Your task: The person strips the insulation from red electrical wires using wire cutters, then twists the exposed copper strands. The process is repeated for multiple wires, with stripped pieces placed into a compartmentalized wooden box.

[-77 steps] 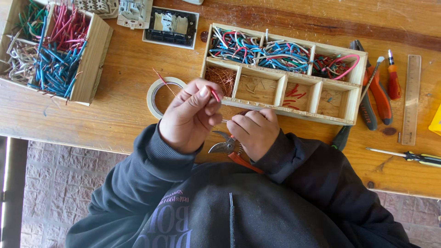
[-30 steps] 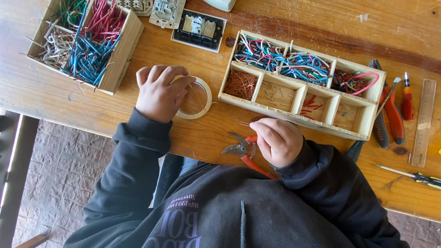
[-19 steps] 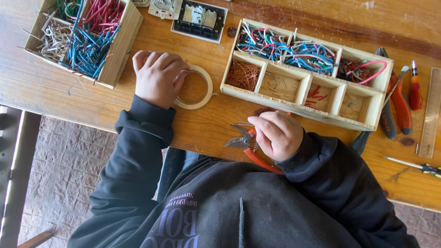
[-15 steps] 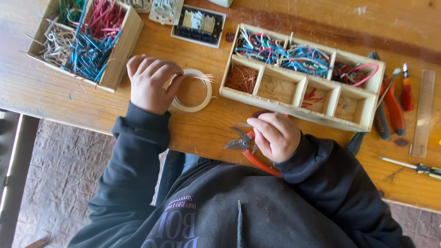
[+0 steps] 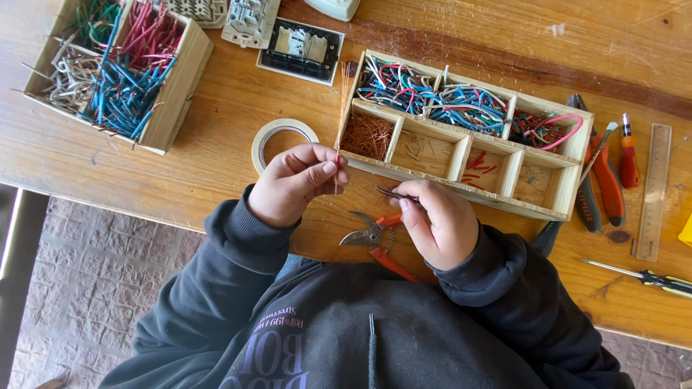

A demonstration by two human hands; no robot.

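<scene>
In the divided tray [image 5: 432,173], coloured wires [image 5: 432,97] and copper strands [image 5: 366,135]

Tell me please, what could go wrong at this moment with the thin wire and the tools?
The left hand pinches a thin red wire whose bare copper strands fan out; they could bend or prick the fingers. The right hand holds small tweezers above the orange cutters near the table edge; a nudge might knock them off.

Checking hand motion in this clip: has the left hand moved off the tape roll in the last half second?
Yes. The left hand has drawn back from over the tape roll toward the body and the compartment tray, and pinches a thin red wire.
</scene>
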